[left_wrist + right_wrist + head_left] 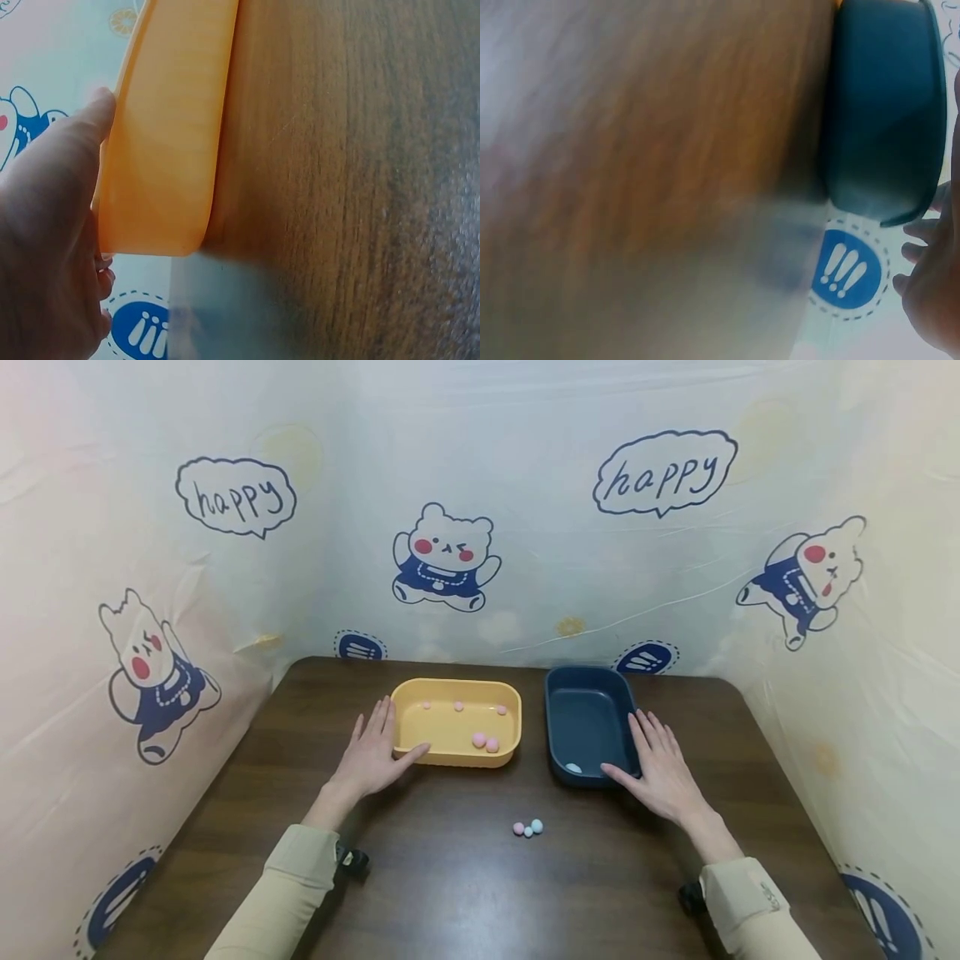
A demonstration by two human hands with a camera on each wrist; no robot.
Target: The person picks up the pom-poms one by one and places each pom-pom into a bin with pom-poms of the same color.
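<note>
A yellow tray (pixel 438 729) holds several pink balls (pixel 478 740) of different sizes. My left hand (pixel 371 762) rests against its left end, fingers straight along the side and thumb at the front rim. Right of it stands a dark blue tray (pixel 591 718) with a light blue ball (pixel 573 768) near its front edge. My right hand (pixel 662 777) touches this tray's right side, fingers extended and spread, thumb over the front right corner. In the left wrist view the thumb lies at the yellow tray's rim. The right wrist view shows only part of the hand beside the blue tray.
On the brown table (pixel 450 877), in front of the trays, a pink ball (pixel 519 829) and two light blue balls (pixel 536 827) lie close together. A printed cloth (pixel 525 577) with bears hangs behind the table and along both sides.
</note>
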